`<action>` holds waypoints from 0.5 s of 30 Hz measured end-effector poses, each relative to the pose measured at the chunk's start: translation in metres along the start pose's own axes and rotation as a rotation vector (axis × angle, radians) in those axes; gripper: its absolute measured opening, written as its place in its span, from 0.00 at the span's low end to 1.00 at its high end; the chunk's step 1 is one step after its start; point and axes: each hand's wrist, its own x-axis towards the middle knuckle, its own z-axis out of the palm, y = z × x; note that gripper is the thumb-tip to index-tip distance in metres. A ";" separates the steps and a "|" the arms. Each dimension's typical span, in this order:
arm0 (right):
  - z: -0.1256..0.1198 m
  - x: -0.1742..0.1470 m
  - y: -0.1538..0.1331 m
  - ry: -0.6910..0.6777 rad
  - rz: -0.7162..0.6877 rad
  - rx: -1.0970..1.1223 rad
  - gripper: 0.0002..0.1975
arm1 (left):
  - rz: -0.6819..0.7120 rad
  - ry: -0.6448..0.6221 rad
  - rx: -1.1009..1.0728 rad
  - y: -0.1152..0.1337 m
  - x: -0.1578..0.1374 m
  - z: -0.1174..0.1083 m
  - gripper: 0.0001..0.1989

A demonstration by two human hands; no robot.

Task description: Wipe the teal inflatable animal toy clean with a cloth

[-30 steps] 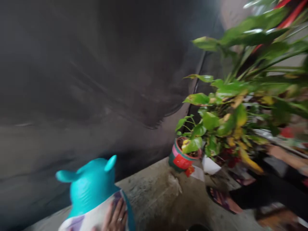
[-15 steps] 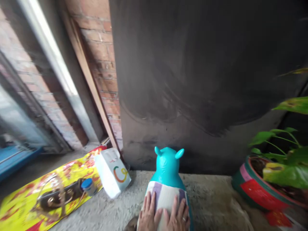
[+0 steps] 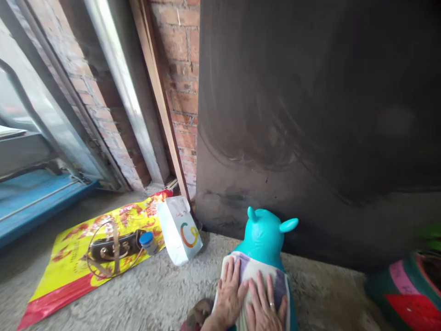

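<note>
A turquoise inflatable animal toy (image 3: 263, 232) with two small ears stands in front of the dark board, its back toward me. Over its back lies a white and purple cloth (image 3: 255, 268), which looks like a towel. My left hand (image 3: 228, 294) rests flat on the cloth's left side, fingers spread. Beside it my right hand (image 3: 267, 303), a ring on one finger, also lies flat with fingers apart. The toy's lower part is hidden by my hands and the frame's bottom edge.
On the left floor lies a yellow and red plastic sheet (image 3: 69, 262) bearing a dark handbag (image 3: 120, 247) and a blue-lidded jar (image 3: 148, 242). A white paper bag (image 3: 177, 230) is near the wooden post (image 3: 161, 96). A plant pot (image 3: 396, 294) stands right; a black board (image 3: 292, 115) rises ahead.
The view has turned left, so the toy, sheet and pot appear further right. Both hands stay flat on the cloth, with the right hand slightly lower on it.
</note>
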 end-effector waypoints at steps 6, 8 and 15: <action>-0.005 0.047 0.007 0.004 -0.053 0.107 0.27 | 0.032 0.048 -0.089 0.000 0.047 -0.007 0.34; -0.008 0.054 0.005 -0.004 -0.023 0.144 0.27 | 0.035 0.048 -0.092 0.002 0.049 -0.009 0.34; -0.013 0.020 -0.006 0.073 -0.068 0.100 0.27 | 0.003 0.055 -0.043 -0.004 -0.004 -0.001 0.33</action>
